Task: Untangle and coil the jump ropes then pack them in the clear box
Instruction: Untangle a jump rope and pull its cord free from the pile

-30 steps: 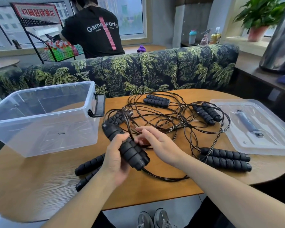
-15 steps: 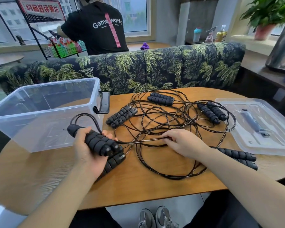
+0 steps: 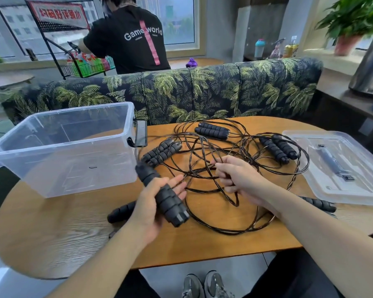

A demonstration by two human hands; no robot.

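Several black jump ropes lie tangled (image 3: 222, 168) on the round wooden table (image 3: 52, 229). My left hand (image 3: 151, 209) holds a pair of black foam handles (image 3: 161, 194) above the table, thumb over them and fingers partly spread. My right hand (image 3: 239, 179) pinches thin black cord lifted out of the tangle. More handle pairs rest at the back (image 3: 212, 130), right (image 3: 279, 149), middle (image 3: 161, 152), near right (image 3: 319, 204) and under my left hand (image 3: 121, 212). The clear box (image 3: 58, 145) stands with nothing inside at the left.
The box's clear lid (image 3: 340, 166) lies at the table's right edge with a dark handle part on it. A palm-print sofa (image 3: 192, 91) backs the table. Behind it a person in a black shirt (image 3: 129, 37) stands at a wire rack. My shoes (image 3: 205, 284) show below.
My left hand has swung the held handles from beside the box toward the table's middle, tilting them. My right hand has lifted off the table, pulling cord up out of the tangle.
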